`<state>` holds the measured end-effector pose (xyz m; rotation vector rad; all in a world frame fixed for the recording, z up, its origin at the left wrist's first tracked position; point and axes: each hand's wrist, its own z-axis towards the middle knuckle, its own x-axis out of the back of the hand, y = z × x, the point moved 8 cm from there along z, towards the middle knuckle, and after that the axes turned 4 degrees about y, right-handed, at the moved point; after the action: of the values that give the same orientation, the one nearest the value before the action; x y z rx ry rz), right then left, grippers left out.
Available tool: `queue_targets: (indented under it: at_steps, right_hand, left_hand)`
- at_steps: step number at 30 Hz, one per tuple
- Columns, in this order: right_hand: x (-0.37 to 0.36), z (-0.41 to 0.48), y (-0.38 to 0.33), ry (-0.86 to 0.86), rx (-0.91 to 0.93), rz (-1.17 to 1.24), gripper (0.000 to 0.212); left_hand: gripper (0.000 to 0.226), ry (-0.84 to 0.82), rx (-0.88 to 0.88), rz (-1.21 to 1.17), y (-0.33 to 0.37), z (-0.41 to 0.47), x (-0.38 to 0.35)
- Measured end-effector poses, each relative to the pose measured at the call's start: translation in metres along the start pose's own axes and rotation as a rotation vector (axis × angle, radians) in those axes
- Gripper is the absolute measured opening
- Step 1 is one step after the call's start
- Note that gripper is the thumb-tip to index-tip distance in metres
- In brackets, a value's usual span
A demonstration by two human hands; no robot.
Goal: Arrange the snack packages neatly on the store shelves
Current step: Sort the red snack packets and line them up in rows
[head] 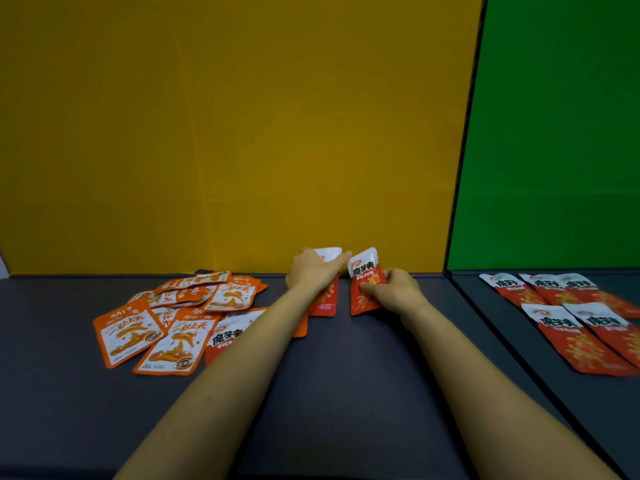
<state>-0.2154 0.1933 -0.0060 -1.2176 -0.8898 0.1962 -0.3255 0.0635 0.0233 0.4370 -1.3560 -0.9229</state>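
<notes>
On shelf (346,382) | left hand (311,271) holds packet (325,304) | right hand (394,289) grips second packet (363,271)

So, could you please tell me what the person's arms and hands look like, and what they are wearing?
Both arms are bare along all that shows: no sleeves, no gloves. Neither the left hand nor the right hand has a watch or bracelet at the wrist. Rings are too small to tell.
</notes>
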Motion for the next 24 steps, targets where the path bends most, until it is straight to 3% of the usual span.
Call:
queue_targets:
  at_steps: [4, 8, 12, 21, 24]
  right_hand:
    - [0.002, 0.001, 0.003, 0.01, -0.009, 0.062, 0.025]
    - [0.002, 0.004, 0.006, 0.013, -0.019, 0.114, 0.023]
    - [0.0, 0.004, 0.005, 0.019, -0.02, 0.14, 0.025]
    - [0.004, 0.007, 0.009, 0.05, -0.031, 0.205, 0.023]
    - [0.006, 0.007, 0.009, 0.062, -0.029, 0.234, 0.021]
  left_hand:
    - [0.078, 0.009, -0.032, 0.042, 0.003, -0.001, -0.011]
    - [0.083, 0.026, -0.072, 0.314, -0.001, 0.0, -0.002]
    - [0.091, -0.108, -0.012, 0.521, -0.018, 0.001, 0.0]
    - [0.07, -0.235, 0.102, 0.256, -0.004, -0.007, -0.015]
    - [0.053, -0.207, 0.018, 0.223, 0.007, -0.014, -0.019]
